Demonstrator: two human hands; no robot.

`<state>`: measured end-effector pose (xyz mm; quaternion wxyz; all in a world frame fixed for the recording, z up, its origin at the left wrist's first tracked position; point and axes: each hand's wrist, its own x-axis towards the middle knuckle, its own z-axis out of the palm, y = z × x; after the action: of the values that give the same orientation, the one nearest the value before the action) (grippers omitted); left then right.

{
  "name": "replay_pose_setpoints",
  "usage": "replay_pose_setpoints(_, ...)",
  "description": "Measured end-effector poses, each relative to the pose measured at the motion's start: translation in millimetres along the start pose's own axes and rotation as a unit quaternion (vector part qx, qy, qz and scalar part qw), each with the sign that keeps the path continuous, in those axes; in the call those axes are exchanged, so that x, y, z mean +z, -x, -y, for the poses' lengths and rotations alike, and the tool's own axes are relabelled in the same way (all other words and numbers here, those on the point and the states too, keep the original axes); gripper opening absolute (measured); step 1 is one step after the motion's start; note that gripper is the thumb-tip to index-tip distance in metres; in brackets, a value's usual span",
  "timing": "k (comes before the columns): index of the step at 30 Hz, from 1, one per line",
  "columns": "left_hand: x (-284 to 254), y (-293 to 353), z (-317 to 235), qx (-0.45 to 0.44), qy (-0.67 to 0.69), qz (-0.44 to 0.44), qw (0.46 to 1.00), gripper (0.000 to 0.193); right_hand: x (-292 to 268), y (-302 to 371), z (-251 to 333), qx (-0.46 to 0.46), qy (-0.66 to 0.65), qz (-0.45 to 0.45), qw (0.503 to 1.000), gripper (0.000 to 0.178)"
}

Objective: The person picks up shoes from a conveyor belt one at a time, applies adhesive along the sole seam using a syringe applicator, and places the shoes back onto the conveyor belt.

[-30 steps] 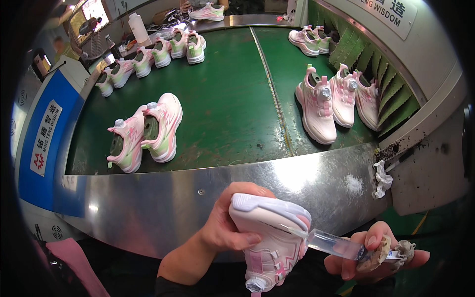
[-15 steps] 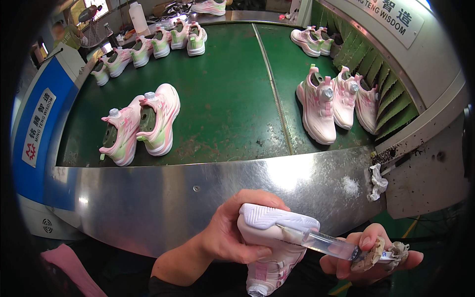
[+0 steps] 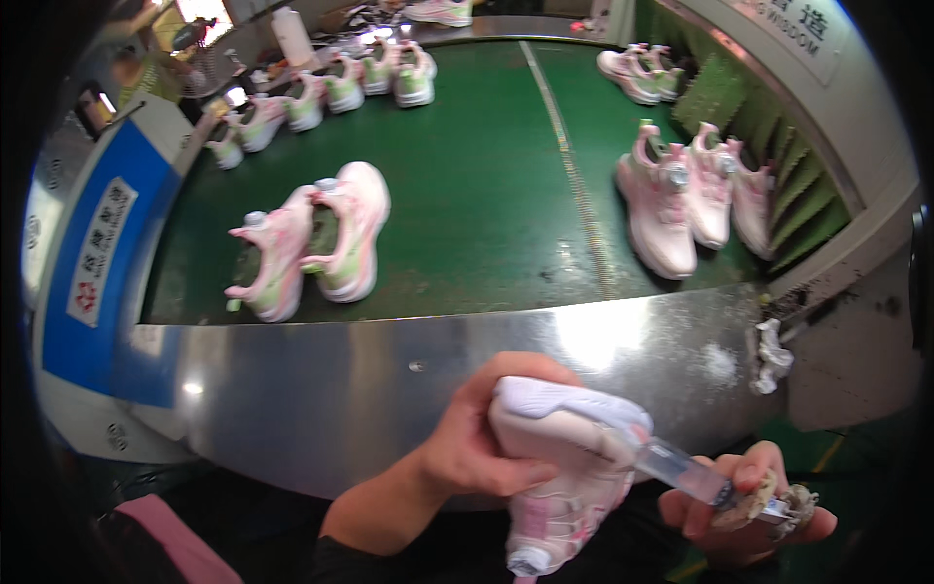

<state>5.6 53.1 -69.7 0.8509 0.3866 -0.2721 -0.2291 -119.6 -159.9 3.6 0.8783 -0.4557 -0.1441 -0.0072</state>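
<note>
My left hand [image 3: 477,438] is wrapped round the toe end of a pale pink sneaker [image 3: 559,487], held tilted with its white sole up and a round dial low down. In my right hand [image 3: 715,521] is a clear syringe [image 3: 686,474] with see-through liquid in its barrel. Crumpled, stained wrapping [image 3: 754,506] covers its rear end under my fingers. The syringe's front end meets the shoe along the edge between sole and upper. Blur hides exactly where its tip sits.
Beyond a metal ledge [image 3: 389,384], a green conveyor belt [image 3: 486,195] carries a sneaker pair [image 3: 355,234] at left, several sneakers [image 3: 662,214] by the flap curtain [image 3: 798,175] at right, and a row at far left. Crumpled white tissue [image 3: 772,358] lies at the ledge's right end.
The whole view has shifted, so the scene sits further right in the picture. The syringe has slid slightly rightward along the sole edge, away from my left hand. Both hands keep their holds.
</note>
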Motion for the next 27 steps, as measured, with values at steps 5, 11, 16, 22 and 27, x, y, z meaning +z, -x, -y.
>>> replay_pose_setpoints(5,-5,-3,4,-0.037,0.023,-0.036,0.998,0.066,-5,4,3,0.055,-0.062,-0.005,0.997,0.087)
replay_pose_setpoints(11,-9,1,-2,-0.083,0.011,-0.123,0.989,0.073,-17,17,-18,0.022,-0.026,-0.071,0.997,0.071)
replay_pose_setpoints(16,-16,-4,4,-0.087,0.066,-0.099,0.989,0.070,-18,25,-20,0.031,-0.015,-0.097,0.995,0.073)
replay_pose_setpoints(22,-20,-8,9,-0.142,0.110,-0.161,0.970,0.070,-21,32,-21,0.056,-0.039,-0.112,0.991,0.077)
replay_pose_setpoints(27,-17,3,-9,-0.070,0.106,-0.168,0.978,0.062,-25,37,-37,0.050,-0.052,-0.038,0.997,0.087)
